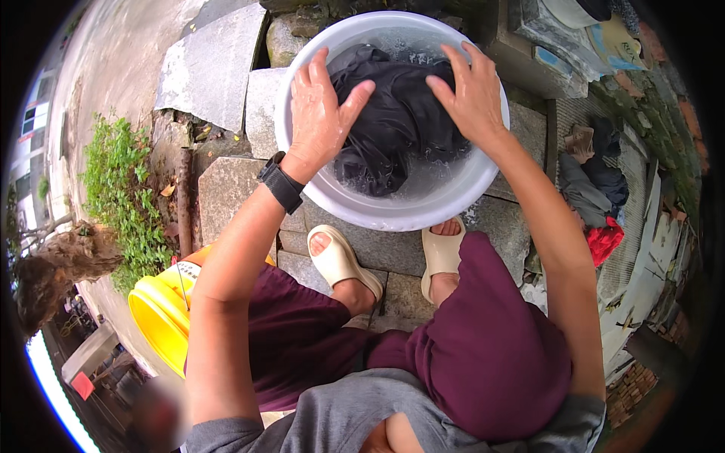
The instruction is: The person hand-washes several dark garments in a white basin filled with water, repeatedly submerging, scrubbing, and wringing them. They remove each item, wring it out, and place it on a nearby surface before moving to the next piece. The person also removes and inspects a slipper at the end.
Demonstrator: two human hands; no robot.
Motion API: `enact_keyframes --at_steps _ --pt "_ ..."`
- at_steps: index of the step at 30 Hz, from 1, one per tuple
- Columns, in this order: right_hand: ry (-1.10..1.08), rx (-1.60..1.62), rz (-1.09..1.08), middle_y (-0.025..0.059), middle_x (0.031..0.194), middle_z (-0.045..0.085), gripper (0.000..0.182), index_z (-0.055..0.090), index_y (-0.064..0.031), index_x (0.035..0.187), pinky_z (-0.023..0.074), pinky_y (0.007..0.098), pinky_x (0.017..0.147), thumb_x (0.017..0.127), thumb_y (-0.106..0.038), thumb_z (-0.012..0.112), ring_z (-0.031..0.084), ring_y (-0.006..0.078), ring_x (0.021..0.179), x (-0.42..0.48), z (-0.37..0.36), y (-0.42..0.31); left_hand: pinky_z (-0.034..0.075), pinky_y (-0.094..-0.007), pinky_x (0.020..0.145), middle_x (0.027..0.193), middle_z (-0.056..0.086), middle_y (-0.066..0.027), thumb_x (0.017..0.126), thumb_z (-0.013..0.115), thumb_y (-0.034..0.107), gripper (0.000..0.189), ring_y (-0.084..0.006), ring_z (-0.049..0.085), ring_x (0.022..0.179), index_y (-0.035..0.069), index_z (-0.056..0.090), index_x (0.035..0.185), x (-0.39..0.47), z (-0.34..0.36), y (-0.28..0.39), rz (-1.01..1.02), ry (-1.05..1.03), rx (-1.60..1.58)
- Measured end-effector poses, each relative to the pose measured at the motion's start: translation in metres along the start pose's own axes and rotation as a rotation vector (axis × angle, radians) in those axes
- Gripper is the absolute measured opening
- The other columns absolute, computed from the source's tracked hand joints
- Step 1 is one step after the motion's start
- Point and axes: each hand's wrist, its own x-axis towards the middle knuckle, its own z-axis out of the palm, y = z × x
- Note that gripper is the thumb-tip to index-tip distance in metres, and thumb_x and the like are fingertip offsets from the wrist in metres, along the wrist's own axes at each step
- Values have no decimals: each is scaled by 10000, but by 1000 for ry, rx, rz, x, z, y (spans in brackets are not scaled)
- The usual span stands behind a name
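Note:
A white plastic basin (391, 218) stands on the paving before me, holding cloudy water and a heap of wet black cloth (396, 107). Over its left side is my left hand (323, 113), wet, fingers spread, nothing in its grasp. My right hand (470, 93) hovers at the right side, its fingers apart and likewise holding nothing. Whether either hand touches the cloth or the rim is hard to tell. A black watch (281, 182) sits on my left wrist.
At my left stands a yellow bucket (158, 317), partly behind my arm. Green plants (122, 192) grow beyond it. More clothes (592, 175), one piece a red cloth (605, 240), lie on a ridged slab at right. A stone block (527, 51) stands near the basin's upper right.

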Motion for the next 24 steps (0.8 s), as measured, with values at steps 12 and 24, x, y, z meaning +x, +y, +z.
enact_keyframes --at_steps 12,24 --pt "-914 -172 -238 98 1359 446 672 441 -273 1344 409 489 968 731 -132 676 471 310 1211 -7 52 12 377 -575 925 1328 416 -126 707 694 185 849 -319 450 1205 190 255 1434 -7 54 -40 98 -659 681" --pt "-1041 1005 616 129 1203 552 739 456 31 1297 431 291 908 726 -371 699 542 186 1082 48 12 59 493 -263 813 1070 605 -127 677 510 -54 558 -169 599 896 -23 501 1234 62 -17 -63 -455 -711 -940"
